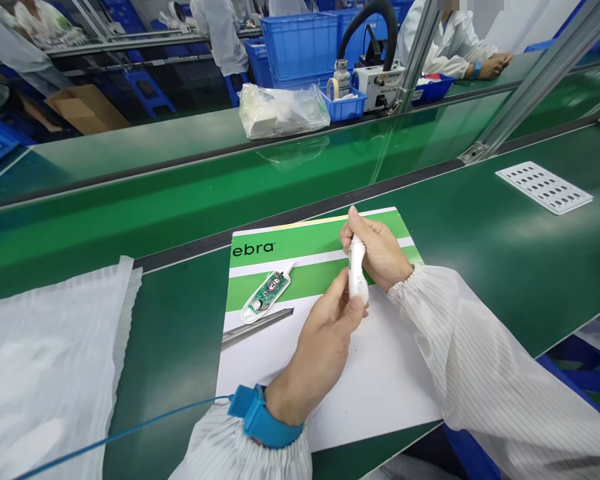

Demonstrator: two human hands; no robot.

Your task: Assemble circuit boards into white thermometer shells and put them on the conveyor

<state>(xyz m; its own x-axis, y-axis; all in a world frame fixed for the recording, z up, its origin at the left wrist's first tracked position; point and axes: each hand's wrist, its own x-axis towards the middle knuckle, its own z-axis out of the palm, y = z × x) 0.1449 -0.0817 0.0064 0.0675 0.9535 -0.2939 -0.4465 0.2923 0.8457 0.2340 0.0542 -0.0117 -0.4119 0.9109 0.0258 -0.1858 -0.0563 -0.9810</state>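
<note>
Both my hands grip a white digital thermometer (358, 273), held over the printed sheet. My left hand (333, 327) has its thumb and fingers closed round the lower, wider end. At the upper, narrow end my right hand (377, 250) is closed, its fingers hiding the tip. To the left, an opened thermometer shell with a green circuit board (269, 292) lies on the sheet (380, 373), apart from my hands. A dark grey strip shows beside it; I cannot tell if it is printed.
White foam wrap (50, 360) covers the table's left. A blue cord (165, 410) runs from my left wristband (267, 417). A white tray (545, 187) sits at right. Behind the divider are a plastic bag (284, 110), blue bins (300, 47) and several people.
</note>
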